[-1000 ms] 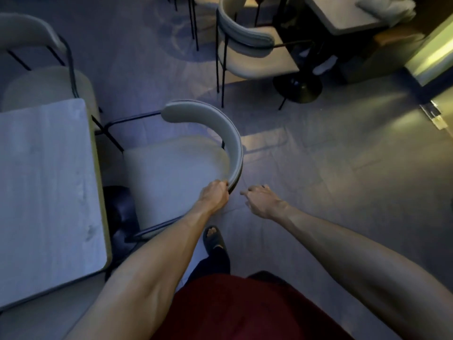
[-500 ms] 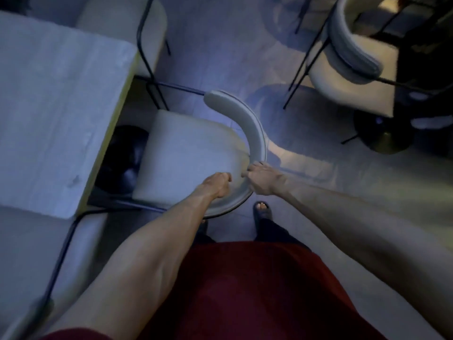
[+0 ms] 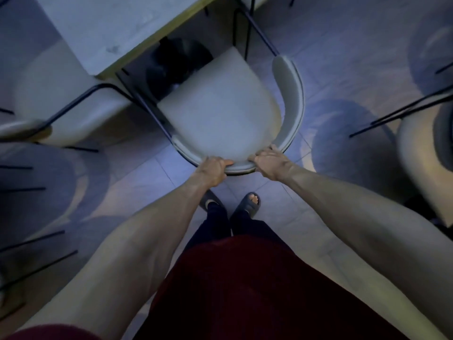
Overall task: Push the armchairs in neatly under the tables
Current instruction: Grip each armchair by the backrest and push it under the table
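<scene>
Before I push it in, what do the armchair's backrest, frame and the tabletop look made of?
Backrest: pale padded upholstery, matte, rounded edges; fabric or leatherette, unclear. Frame: thin black rods, probably painted metal. Tabletop: pale, matte, faintly mottled; stone or laminate, yellowish edge.

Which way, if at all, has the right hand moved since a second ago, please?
Yes. The right hand moved toward the table, from beside the armchair onto its backrest, which it now grips.
</scene>
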